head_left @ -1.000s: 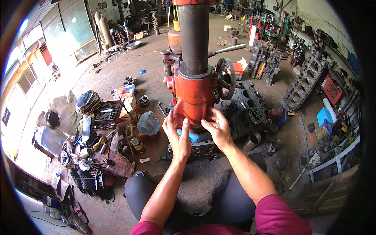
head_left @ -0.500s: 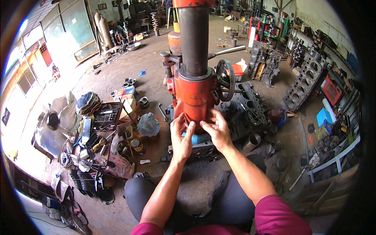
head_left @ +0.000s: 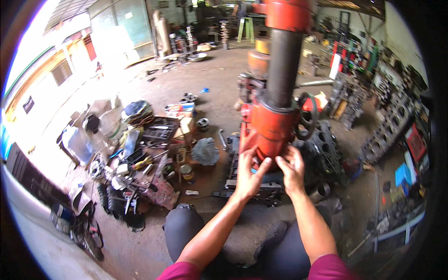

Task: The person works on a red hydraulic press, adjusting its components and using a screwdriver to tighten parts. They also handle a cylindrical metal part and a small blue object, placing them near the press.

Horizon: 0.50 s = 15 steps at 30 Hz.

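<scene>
The red machine [head_left: 270,123] stood in front of the person, just right of the middle of the view. A thick black post [head_left: 283,67] rose from its top, and a wheel [head_left: 307,116] was on its right side. The left hand [head_left: 249,176] was at the left of its low end, and the right hand [head_left: 292,173] was at the right. Both hands were curved and part-way open, with a gap between the thumbs. Some fingers were hidden, so I could not tell if the hands held it tight. Below was a dark metal block [head_left: 270,191]. To the left were a can [head_left: 187,173] and a gray bundle [head_left: 205,151], close together.
</scene>
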Motion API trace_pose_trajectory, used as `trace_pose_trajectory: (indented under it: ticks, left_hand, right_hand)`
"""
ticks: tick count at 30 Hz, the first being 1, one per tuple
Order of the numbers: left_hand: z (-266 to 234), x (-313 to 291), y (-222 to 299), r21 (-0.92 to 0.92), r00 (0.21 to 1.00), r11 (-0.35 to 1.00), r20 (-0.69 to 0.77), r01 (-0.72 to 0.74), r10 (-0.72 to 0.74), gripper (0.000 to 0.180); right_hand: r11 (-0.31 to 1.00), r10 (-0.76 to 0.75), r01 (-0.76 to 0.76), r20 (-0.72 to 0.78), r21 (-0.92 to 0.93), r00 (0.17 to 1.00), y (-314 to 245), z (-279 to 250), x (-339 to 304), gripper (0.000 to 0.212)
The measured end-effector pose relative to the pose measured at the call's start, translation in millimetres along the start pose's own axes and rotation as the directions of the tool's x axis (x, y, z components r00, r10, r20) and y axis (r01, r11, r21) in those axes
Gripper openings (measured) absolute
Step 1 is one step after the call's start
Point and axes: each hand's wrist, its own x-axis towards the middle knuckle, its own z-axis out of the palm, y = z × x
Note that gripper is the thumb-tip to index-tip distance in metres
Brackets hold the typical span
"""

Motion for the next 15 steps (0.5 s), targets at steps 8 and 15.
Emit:
trace_pose_trajectory:
  ticks: [8,15]
  left_hand:
    - [-2,2,8,-0.025,0.996,0.999,-0.082,-0.028,0.026,0.067]
    - [-5,3,12,0.035,0.972,0.999,-0.232,-0.029,0.037,0.057]
  right_hand:
    - [0.998,-0.039,0.039,-0.008,-0.049,0.999,-1,2,2,0.061]
    - [1.0,0.018,-0.016,0.159,-0.016,0.987,-4,-5,1,0.057]
